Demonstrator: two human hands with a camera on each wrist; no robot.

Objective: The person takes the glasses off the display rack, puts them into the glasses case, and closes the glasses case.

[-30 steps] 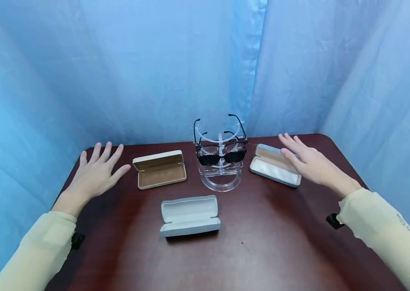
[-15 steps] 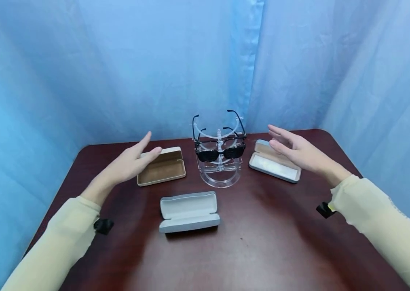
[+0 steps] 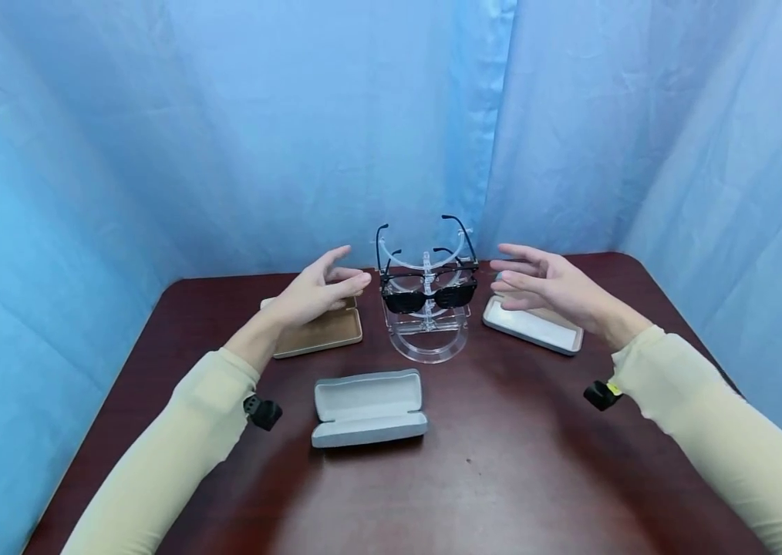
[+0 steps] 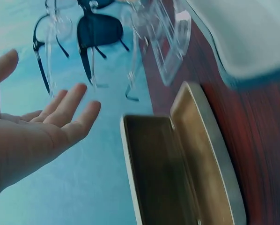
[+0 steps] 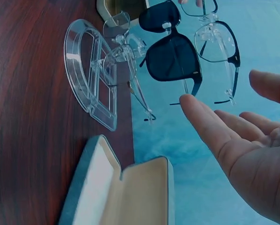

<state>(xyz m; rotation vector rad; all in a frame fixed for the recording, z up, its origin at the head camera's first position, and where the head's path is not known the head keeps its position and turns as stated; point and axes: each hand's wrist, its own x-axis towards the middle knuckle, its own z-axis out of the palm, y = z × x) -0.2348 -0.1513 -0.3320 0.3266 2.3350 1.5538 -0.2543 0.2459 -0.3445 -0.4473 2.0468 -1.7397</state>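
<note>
A clear display stand (image 3: 429, 357) holds sunglasses (image 3: 405, 301), black-framed eyeglasses (image 5: 234, 59) above them and thin-rimmed eyeglasses (image 5: 115, 65) below. My left hand (image 3: 308, 296) is raised just left of the stand, fingers spread loosely toward it, holding nothing. Below that hand, partly covered by it in the head view, lies an open glasses case (image 3: 325, 333) with a brown lining. On the stand's other side my right hand (image 3: 557, 288) hovers with its fingers extended and nothing in them. It hides part of an open blue-grey glasses case (image 3: 537, 330) with a white cloth inside.
Front of the stand, a third open glasses case (image 3: 369, 432), grey with a pale lining, lies on the dark wooden table (image 3: 488, 493). Light blue curtains (image 3: 308, 139) hang close behind the table and along both sides.
My left hand has swept right from the table's left side, over the brown-lined case to beside the stand. My right hand has moved slightly left toward the stand. The glasses and cases stay put.
</note>
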